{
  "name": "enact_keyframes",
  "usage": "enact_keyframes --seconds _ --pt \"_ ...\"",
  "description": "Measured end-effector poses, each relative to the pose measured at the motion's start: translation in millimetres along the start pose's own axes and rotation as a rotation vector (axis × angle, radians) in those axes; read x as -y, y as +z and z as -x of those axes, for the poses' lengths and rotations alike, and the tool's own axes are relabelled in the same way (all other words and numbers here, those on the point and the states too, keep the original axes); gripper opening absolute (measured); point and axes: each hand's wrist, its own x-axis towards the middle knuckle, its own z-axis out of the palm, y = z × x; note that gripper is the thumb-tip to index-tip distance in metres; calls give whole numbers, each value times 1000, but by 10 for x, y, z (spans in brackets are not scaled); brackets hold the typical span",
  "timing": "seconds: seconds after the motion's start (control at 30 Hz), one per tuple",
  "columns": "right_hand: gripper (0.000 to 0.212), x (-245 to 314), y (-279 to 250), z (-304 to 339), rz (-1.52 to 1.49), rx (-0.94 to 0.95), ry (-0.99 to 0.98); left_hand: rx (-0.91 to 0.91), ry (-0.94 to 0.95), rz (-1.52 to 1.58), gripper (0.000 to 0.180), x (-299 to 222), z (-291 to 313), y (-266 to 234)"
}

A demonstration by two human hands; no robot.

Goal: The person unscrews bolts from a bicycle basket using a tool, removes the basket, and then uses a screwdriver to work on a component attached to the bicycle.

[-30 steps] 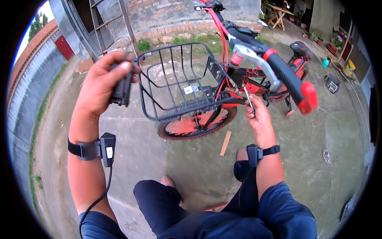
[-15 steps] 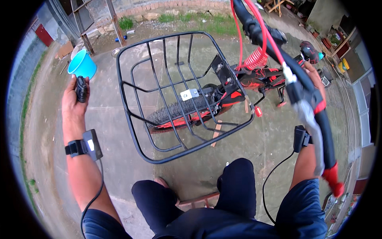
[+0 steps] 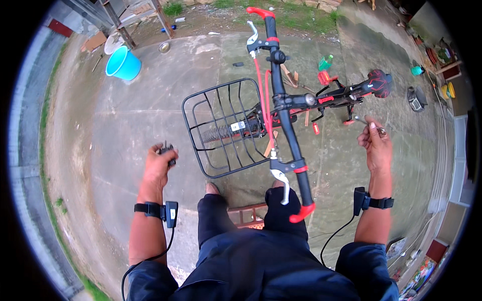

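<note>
Standing between hands (image 3: 159, 163): bicycle (image 3: 287, 125); beyond, perhaps a bottle (image 3: 325, 63).

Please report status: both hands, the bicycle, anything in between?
Left hand holds small black object; right hand holds slim metal tool. Bicycle standing, hands apart from it. Handlebar between hands.

Half a second ago the left hand (image 3: 157, 163) was just below the blue bucket (image 3: 123, 64); now it is well apart from it and nearer the basket (image 3: 234, 172). The black object (image 3: 171, 156) it holds appears turned, though blur makes that uncertain. The right hand (image 3: 377, 145), previously partly behind the handlebar (image 3: 286, 125), is clear of it, its metal tool (image 3: 362, 120) now showing. Both handlebar ends now show, and the bicycle (image 3: 346, 93) looks smaller.
</note>
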Motion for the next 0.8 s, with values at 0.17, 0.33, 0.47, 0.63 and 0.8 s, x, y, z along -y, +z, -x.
enact_keyframes --seconds 0.17,0.33,0.47,0.63,0.8 --pt "34 377 85 -195 163 86 31 -89 -32 -304 74 113 805 -157" --pt "38 538 538 -592 307 259 -9 -138 -25 -405 69 190 1312 -124" --pt "44 527 882 -861 212 355 144 -87 37 -404 65 166 1352 -9" --pt "39 262 1134 -1302 118 456 218 -55 97 -286 62 65 1310 122" --pt "12 37 1437 -1532 132 669 324 -35 -16 -77 61 -215 1456 321"
